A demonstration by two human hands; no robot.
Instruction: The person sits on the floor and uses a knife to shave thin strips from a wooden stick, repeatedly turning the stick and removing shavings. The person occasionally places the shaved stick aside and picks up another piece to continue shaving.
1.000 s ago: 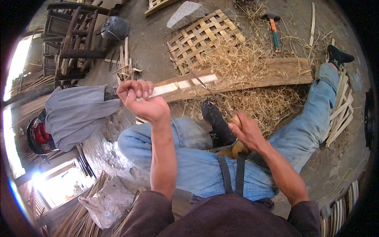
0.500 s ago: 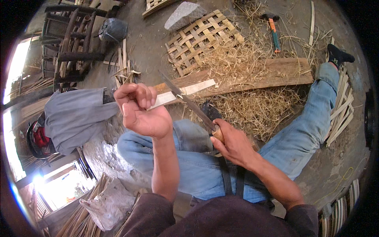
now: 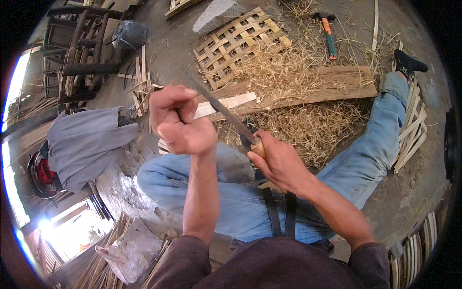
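My right hand [image 3: 285, 166] is closed round the wooden handle of a long knife [image 3: 230, 117]. Its blade slants up and to the left, across a pale flat strip of split wood or bamboo [image 3: 231, 104]. The fingers of my left hand [image 3: 182, 123] are curled around the near part of this strip, which they partly hide; the raised index finger comes close to the blade. The strip's far end lies over a brown plank [image 3: 327, 86]. Whether the blade's edge is biting into the strip, I cannot tell.
Curly shavings [image 3: 308, 130] cover the plank and floor. Beyond lie a woven lattice panel [image 3: 240, 43], a grey stone [image 3: 216, 14] and a hammer [image 3: 329, 38]. At left hangs a grey cloth [image 3: 86, 144] near dark wooden chairs [image 3: 82, 53]. More strips [image 3: 413, 123] lie beside my outstretched leg.
My left hand has moved up and slightly right, turning with its fingers more curled. The knife has shifted left with my right hand; a small curl on the blade no longer shows.
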